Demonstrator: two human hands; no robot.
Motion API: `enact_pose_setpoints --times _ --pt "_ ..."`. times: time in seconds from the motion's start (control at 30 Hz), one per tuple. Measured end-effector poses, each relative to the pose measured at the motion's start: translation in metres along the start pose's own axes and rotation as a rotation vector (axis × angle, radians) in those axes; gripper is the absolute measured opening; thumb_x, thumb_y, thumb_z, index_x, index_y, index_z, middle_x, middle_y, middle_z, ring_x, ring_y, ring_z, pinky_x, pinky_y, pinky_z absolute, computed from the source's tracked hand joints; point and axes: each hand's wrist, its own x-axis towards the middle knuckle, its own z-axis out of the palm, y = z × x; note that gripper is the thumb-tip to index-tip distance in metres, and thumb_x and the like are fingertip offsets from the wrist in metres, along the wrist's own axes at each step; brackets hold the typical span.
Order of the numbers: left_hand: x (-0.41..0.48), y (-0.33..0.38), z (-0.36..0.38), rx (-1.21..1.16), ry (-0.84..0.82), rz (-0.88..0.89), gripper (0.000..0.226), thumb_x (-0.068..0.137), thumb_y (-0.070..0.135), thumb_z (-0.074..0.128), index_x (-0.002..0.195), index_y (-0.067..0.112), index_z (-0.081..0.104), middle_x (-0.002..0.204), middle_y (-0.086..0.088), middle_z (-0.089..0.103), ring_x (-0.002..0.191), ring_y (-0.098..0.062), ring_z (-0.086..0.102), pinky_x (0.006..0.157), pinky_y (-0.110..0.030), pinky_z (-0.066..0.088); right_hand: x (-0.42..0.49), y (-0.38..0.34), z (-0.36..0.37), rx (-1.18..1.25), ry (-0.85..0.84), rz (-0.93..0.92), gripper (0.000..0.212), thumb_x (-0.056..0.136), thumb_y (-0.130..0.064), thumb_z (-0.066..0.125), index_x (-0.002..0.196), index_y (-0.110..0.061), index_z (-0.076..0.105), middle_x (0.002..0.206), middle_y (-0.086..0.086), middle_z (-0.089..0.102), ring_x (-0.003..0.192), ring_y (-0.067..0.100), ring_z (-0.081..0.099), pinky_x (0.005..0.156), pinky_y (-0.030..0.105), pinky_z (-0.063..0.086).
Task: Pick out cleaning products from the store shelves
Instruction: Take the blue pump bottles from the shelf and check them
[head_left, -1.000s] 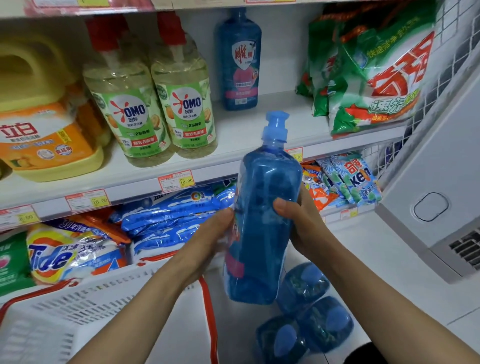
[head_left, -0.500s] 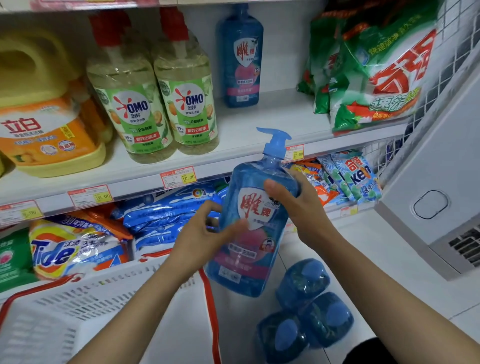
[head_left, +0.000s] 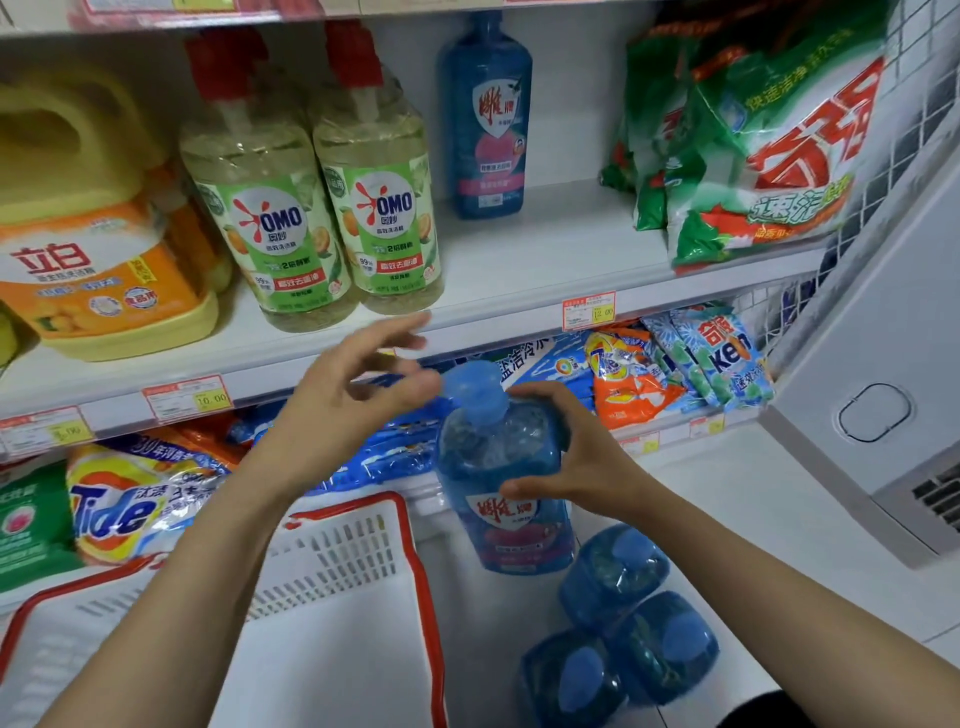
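Note:
A blue pump bottle of detergent (head_left: 498, 467) with a red and white label is held low in front of the shelves, its pump top tilted toward me. My right hand (head_left: 566, 457) grips its upper body from the right, fingers curled over the shoulder. My left hand (head_left: 353, 395) hovers just left of the pump, fingers spread and holding nothing. A white basket with a red rim (head_left: 358, 597) sits below my left arm. An identical blue bottle (head_left: 485, 119) stands upright on the shelf above.
Two OMO bottles (head_left: 311, 208), a yellow jug (head_left: 93, 234) and green powder bags (head_left: 753, 130) fill the upper shelf. Tide and other bags (head_left: 130, 504) lie on the lower shelf. Three blue bottles (head_left: 618, 623) stand on the floor. A white freezer (head_left: 883, 389) is on the right.
The bottle has dropped lower and tipped its pump toward me. My left hand let go of it and lifted away with fingers spread; my right hand keeps hold.

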Motion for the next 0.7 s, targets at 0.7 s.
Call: enact_pose_setpoints --times 0.7 --pt "0.000 -0.061 0.113 0.699 -0.081 0.064 0.032 0.082 0.046 0.070 0.099 0.021 0.060 0.094 0.002 0.066 0.085 -0.018 0.059 0.067 -0.026 0.030 0.001 0.066 -0.044 -0.410 -0.416 0.201 0.084 0.072 -0.030 0.087 0.141 -0.025 0.039 0.140 -0.009 0.048 0.129 0.005 0.046 0.105 0.023 0.042"
